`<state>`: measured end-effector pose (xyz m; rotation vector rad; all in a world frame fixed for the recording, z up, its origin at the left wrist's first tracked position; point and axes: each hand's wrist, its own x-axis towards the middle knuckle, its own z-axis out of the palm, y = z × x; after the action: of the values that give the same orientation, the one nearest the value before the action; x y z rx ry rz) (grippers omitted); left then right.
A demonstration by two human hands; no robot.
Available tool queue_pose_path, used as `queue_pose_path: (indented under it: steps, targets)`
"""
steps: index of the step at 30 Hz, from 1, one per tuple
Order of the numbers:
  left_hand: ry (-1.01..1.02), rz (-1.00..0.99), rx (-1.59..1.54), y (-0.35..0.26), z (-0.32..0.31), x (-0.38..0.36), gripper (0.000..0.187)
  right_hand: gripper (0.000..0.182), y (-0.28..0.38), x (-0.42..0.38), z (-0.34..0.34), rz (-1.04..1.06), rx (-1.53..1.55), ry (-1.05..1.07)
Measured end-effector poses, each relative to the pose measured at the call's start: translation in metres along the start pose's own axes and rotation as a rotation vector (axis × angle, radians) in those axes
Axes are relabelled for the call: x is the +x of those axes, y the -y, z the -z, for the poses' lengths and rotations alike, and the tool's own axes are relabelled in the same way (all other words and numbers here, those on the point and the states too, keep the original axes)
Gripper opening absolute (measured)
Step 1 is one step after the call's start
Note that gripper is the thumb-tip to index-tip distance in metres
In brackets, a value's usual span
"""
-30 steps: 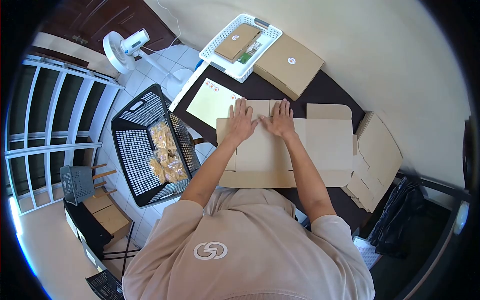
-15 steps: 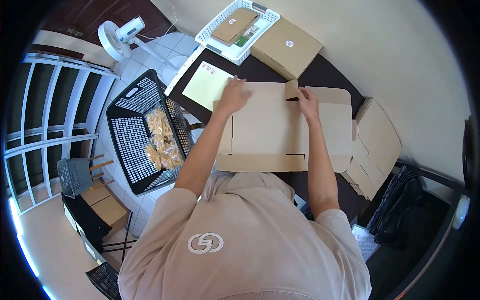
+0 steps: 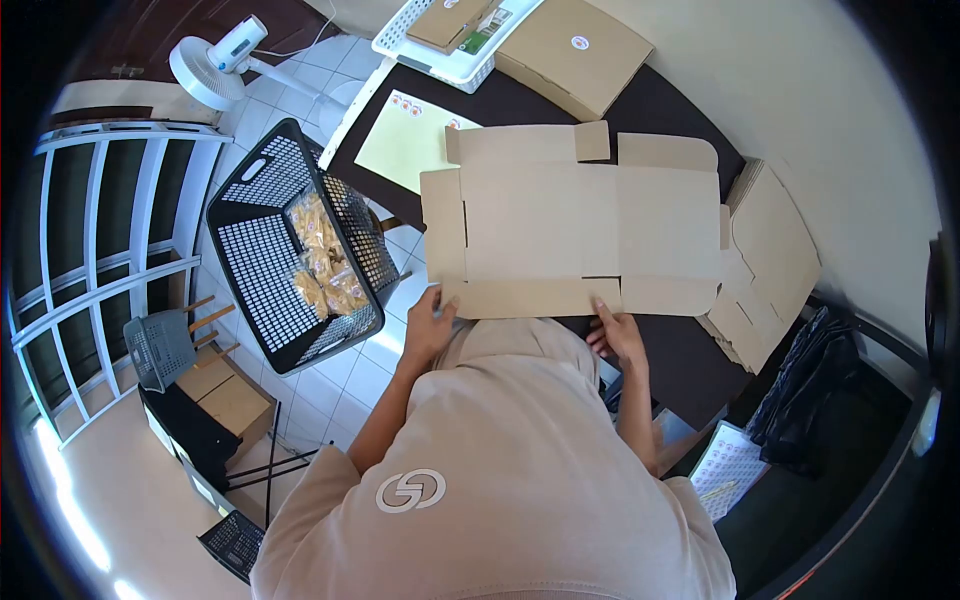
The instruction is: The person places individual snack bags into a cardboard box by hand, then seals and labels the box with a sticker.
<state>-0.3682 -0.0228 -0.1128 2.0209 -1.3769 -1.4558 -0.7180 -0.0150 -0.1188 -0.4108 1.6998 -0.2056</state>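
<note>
A flat unfolded cardboard box blank (image 3: 570,220) lies spread on the dark table (image 3: 670,110). My left hand (image 3: 430,325) grips its near left corner flap. At the near edge, toward the middle of the blank, my right hand (image 3: 615,335) has its fingers on the near flap. Both hands are close to my chest, and my beige shirt hides part of them.
A stack of flat cardboard blanks (image 3: 765,265) lies at the table's right end. A closed cardboard box (image 3: 575,50), a white basket (image 3: 445,45) and a yellow sticker sheet (image 3: 405,145) are at the far side. On the floor to the left stands a black basket (image 3: 290,250) of snack bags.
Both hands have come back from the blank's far flaps to its near edge. The far flap, pressed down before, now lies open and flat.
</note>
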Motion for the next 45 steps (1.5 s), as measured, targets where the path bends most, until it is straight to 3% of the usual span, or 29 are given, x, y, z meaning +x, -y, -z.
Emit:
queue_pose_path:
  steps: [2, 4, 5, 7, 10, 15, 17, 18, 20, 21, 23, 24, 28, 29, 31, 32, 34, 36, 38, 40, 43, 45]
  targets:
    - [0.045, -0.07, -0.02, -0.024, -0.005, -0.01, 0.057, 0.056, -0.016, 0.012, -0.009, 0.053, 0.123, -0.082]
    - [0.257, -0.375, 0.323, -0.032, -0.008, -0.011, 0.062, 0.053, -0.018, 0.012, -0.016, 0.066, 0.146, -0.133]
    - [0.258, -0.374, 0.323, -0.031, -0.009, -0.01, 0.062, 0.05, -0.02, 0.011, -0.019, 0.071, 0.169, -0.185]
    - [0.596, -0.197, 0.397, -0.03, -0.013, -0.002, 0.063, 0.048, -0.022, 0.009, -0.021, 0.132, 0.096, -0.227]
    - [0.676, -0.178, 0.458, -0.032, -0.013, 0.008, 0.063, 0.042, -0.026, 0.006, -0.029, 0.204, 0.05, -0.279]
    - [0.61, -0.262, 0.378, -0.024, -0.011, 0.008, 0.059, 0.029, -0.028, 0.001, -0.036, 0.315, 0.172, -0.361]
    - [0.604, -0.306, 0.372, -0.015, -0.012, 0.012, 0.056, 0.027, -0.024, -0.002, -0.035, 0.515, 0.134, -0.442]
    - [0.526, -0.333, 0.304, -0.018, -0.01, 0.012, 0.051, 0.027, -0.015, -0.01, -0.035, 0.517, 0.139, -0.447]
    - [0.453, -0.36, 0.237, -0.02, -0.007, 0.013, 0.046, 0.03, 0.004, -0.028, -0.039, 0.958, -0.182, -0.552]
    - [0.371, -0.333, 0.193, -0.021, -0.008, 0.015, 0.042, 0.03, 0.003, -0.029, -0.044, 0.952, -0.181, -0.558]
    - [0.289, -0.316, 0.143, -0.024, -0.01, 0.02, 0.038, 0.037, 0.002, -0.024, -0.049, 0.826, -0.324, -0.149]
    - [0.272, -0.325, 0.15, -0.027, -0.01, 0.02, 0.035, 0.042, 0.007, -0.024, -0.052, 0.968, -0.598, -0.122]
    - [0.158, -0.308, 0.048, -0.025, -0.016, 0.017, 0.041, 0.045, 0.031, -0.034, -0.045, 0.824, -0.581, 0.04]
    - [0.148, -0.314, 0.045, -0.026, -0.017, 0.019, 0.041, 0.045, 0.035, -0.033, -0.047, 0.767, -0.554, 0.015]
    - [0.155, -0.062, 0.157, -0.035, -0.016, 0.013, 0.054, 0.045, 0.037, -0.029, -0.049, 0.708, -0.531, -0.002]
    - [0.15, -0.059, 0.154, -0.033, -0.021, 0.013, 0.054, 0.044, 0.035, -0.021, -0.051, 0.717, -0.561, -0.082]
    - [-0.079, -0.212, 0.29, -0.029, -0.033, 0.016, 0.067, 0.043, 0.042, -0.018, -0.052, 0.73, -0.596, -0.159]
    - [-0.096, -0.214, 0.361, -0.027, -0.037, 0.02, 0.067, 0.044, 0.049, -0.019, -0.055, 0.755, -0.622, -0.361]
    - [-0.106, -0.219, 0.435, -0.026, -0.034, 0.023, 0.068, 0.043, 0.049, -0.018, -0.054, 0.708, -0.6, -0.34]
    - [0.058, -0.087, 0.067, -0.02, -0.029, 0.032, 0.059, 0.043, 0.047, -0.011, -0.047, 0.659, -0.576, -0.329]
    - [0.115, -0.053, -0.026, 0.001, -0.009, 0.04, 0.055, 0.039, 0.032, -0.003, -0.02, 0.612, -0.55, -0.474]
    - [0.126, -0.03, 0.021, 0.007, 0.007, 0.042, 0.052, 0.037, 0.029, -0.004, 0.001, 0.463, -0.596, -0.64]
